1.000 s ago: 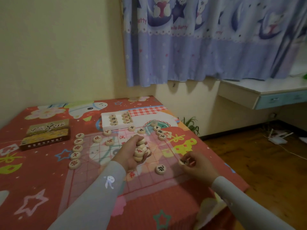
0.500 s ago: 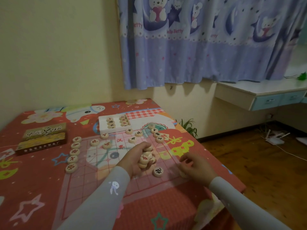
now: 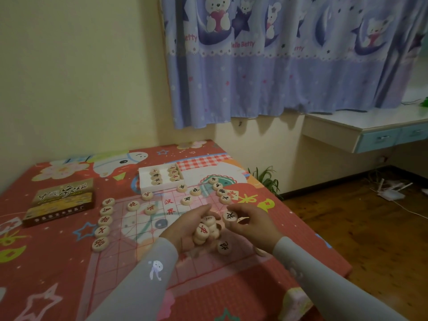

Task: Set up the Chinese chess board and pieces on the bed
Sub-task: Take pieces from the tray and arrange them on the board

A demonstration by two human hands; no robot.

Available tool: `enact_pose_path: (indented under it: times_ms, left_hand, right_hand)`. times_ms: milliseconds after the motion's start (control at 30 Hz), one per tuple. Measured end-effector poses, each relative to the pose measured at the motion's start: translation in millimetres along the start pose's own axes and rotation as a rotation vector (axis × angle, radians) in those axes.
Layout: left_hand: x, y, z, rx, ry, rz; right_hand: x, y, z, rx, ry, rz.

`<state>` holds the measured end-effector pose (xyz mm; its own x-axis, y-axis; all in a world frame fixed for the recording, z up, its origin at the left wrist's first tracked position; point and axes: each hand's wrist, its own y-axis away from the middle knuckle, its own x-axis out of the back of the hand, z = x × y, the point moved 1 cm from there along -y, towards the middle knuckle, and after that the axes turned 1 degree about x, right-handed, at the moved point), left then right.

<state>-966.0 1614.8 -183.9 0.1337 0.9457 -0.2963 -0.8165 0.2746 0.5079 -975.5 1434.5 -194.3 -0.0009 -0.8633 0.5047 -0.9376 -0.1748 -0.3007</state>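
A thin see-through chess board with red grid lines lies on the red patterned bed. My left hand holds a stack of several round wooden chess pieces over the board's middle. Beside the stack, my right hand pinches one black-marked piece. Another black-marked piece lies on the board just below both hands. A column of red-marked pieces lines the board's left edge. More pieces stand along the far edge.
A white tray with several pieces sits beyond the board. The game's dark box lies at the left. The bed's right edge drops to a wooden floor. A wall shelf with drawers and a blue curtain are behind.
My right hand has risen from the board's right edge and now pinches a black-marked piece next to the stack. My left hand has kept the stack and shifted slightly.
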Motion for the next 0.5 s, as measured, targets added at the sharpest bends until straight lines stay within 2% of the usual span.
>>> enact_pose_path:
  times_ms: [133,500]
  left_hand:
    - [8.9,-3.0,7.8,-0.012,0.103,0.027]
    - [13.0,-3.4,13.9,-0.022,0.145,0.106]
  right_hand:
    - [3.5,-2.8,10.6,-0.030,0.010,0.014]
    - [24.9,0.8,29.0,-0.090,0.137,0.068]
